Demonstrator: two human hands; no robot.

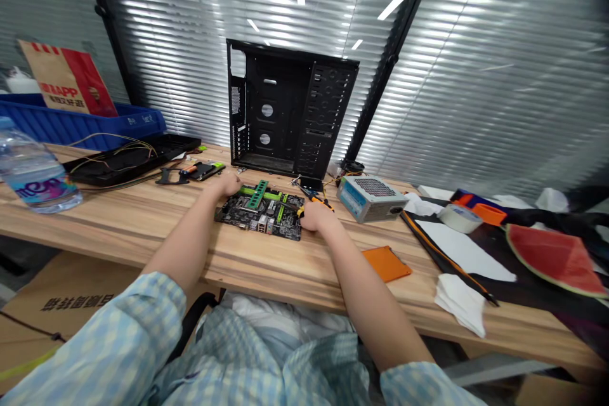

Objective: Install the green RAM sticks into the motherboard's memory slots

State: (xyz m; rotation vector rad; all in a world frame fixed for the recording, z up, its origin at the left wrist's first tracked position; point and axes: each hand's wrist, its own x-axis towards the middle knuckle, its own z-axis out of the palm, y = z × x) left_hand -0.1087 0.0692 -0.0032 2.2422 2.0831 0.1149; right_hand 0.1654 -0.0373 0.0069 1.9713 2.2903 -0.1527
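A black motherboard (pixel 290 226) with lime-green slots lies flat on the wooden table in front of me. A green RAM stick (pixel 258 194) rests across it, slanted. My left hand (pixel 231 184) is closed at the board's far left corner, its fingertips mostly hidden. At the board's right edge, my right hand (pixel 312 216) is wrapped round a screwdriver (pixel 300 211) with a yellow handle; its thin dark shaft points left over the board. Just behind that hand lies an orange-and-black handled tool (pixel 320 201), partly hidden.
An open black computer case (pixel 285 108) stands behind the board. Right of it sit a power supply (pixel 371 196), an orange plate (pixel 387 263) and a tape roll (pixel 460 218). On the left are a water bottle (pixel 35 171), a blue bin (pixel 136 119) and a black panel (pixel 128 162) with wires.
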